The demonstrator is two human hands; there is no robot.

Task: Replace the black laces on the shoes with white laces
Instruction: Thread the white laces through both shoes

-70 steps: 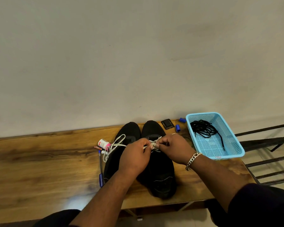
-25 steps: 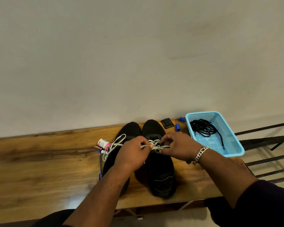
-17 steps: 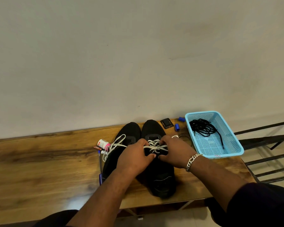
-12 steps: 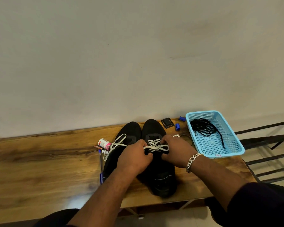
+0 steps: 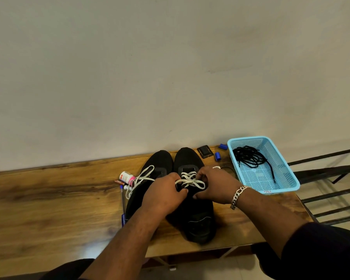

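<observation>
Black shoes (image 5: pixel 192 211) with white laces (image 5: pixel 188 179); light-blue perforated basket (image 5: pixel 281 185) holding black laces (image 5: pixel 249 156).

Left shoe (image 5: pixel 150 174) largely behind the hands (image 5: pixel 166 196)

Wooden worktop (image 5: pixel 49 199) against a plain off-white wall (image 5: pixel 170 67). Left-centre clutter: small white bottle with pink cap (image 5: pixel 127 176) lying on its side, a reddish marker (image 5: pixel 118 181) just beside it, a blue pen (image 5: pixel 122 207) running toward the near edge. Near the wall at the back: flat black square case (image 5: pixel 205 151), two blue caps (image 5: pixel 217 156) (image 5: pixel 222 146) close to it. Off the right end of the worktop: dark metal bars (image 5: pixel 327 170), looks like a rack or chair frame, can't tell which.
</observation>
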